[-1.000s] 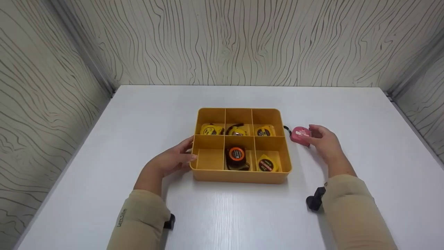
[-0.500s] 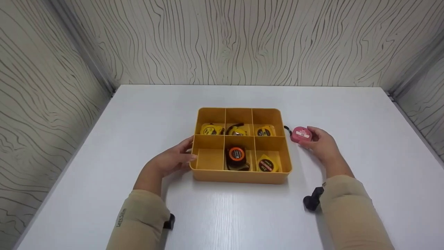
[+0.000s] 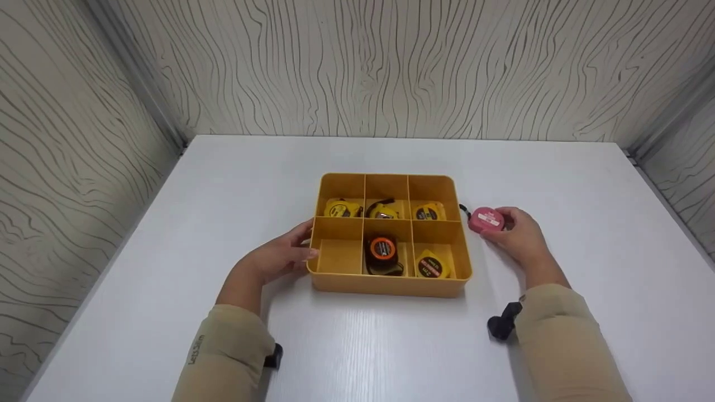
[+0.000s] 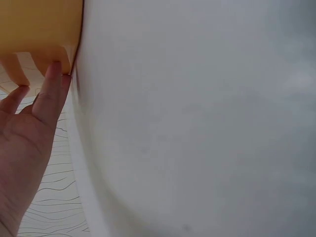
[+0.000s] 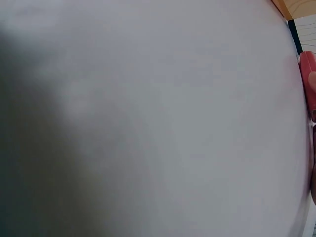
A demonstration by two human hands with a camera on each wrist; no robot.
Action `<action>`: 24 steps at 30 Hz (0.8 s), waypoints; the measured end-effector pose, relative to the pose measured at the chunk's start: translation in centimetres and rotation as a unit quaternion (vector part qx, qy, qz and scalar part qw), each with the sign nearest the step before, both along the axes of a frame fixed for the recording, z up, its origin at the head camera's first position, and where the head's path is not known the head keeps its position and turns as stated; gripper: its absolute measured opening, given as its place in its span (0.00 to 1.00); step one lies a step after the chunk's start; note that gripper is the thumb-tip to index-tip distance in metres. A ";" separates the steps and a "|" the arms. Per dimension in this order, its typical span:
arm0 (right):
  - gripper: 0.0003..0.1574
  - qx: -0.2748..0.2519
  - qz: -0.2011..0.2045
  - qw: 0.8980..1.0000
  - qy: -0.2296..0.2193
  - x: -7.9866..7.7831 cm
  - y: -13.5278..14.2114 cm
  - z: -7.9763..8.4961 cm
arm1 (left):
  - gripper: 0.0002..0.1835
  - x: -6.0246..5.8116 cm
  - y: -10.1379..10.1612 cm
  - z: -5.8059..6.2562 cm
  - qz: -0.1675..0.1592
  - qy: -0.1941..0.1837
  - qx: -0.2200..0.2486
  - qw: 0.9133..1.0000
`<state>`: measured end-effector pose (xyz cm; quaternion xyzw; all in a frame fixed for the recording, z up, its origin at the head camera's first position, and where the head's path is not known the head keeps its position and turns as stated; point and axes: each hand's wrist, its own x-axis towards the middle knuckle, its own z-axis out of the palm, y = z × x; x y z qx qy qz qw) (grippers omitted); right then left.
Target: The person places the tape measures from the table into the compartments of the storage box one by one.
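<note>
A yellow divided box (image 3: pixel 391 286) stands mid-table. My left hand (image 3: pixel 273 257) rests against its left side. In the left wrist view, the extended fingers (image 4: pixel 48 96) touch the box's smooth outer wall (image 4: pixel 42 24). To the right of the box, my right hand (image 3: pixel 519 234) holds a pink tape measure (image 3: pixel 486 218) between thumb and fingers, low by the tabletop. Its black strap (image 3: pixel 464 210) points toward the box. The right wrist view catches only the tape measure's red edge (image 5: pixel 307 91) and part of a finger; the rest is outside that view.
Yellow tape measures (image 3: pixel 343 209) lie in the three back compartments. In the front row, a black-and-orange tape measure (image 3: pixel 383 249) sits in the middle and a yellow one (image 3: pixel 431 266) at right; the front-left compartment (image 3: pixel 339 257) is bare. Patterned walls (image 3: pixel 363 67) enclose the white table (image 3: pixel 385 346).
My right thumb has moved from over the pink tape measure to its near side, and the tape measure has turned slightly. The left hand stays at the box.
</note>
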<state>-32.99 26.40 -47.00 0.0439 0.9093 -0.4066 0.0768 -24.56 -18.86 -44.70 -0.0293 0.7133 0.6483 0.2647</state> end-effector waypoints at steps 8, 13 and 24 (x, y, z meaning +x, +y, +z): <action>0.56 -0.059 -0.052 0.997 -0.013 0.1 0.5 1.2 | 0.41 0.0 0.0 0.1 0.004 -0.006 -0.014 1.000; 0.58 -0.075 -0.065 0.995 -0.016 0.0 0.8 2.4 | 0.41 0.2 -0.1 0.1 0.005 -0.003 -0.002 1.000; 0.55 -0.067 -0.049 0.996 0.020 0.2 1.7 4.6 | 0.41 0.1 0.0 0.0 0.003 -0.005 0.005 1.000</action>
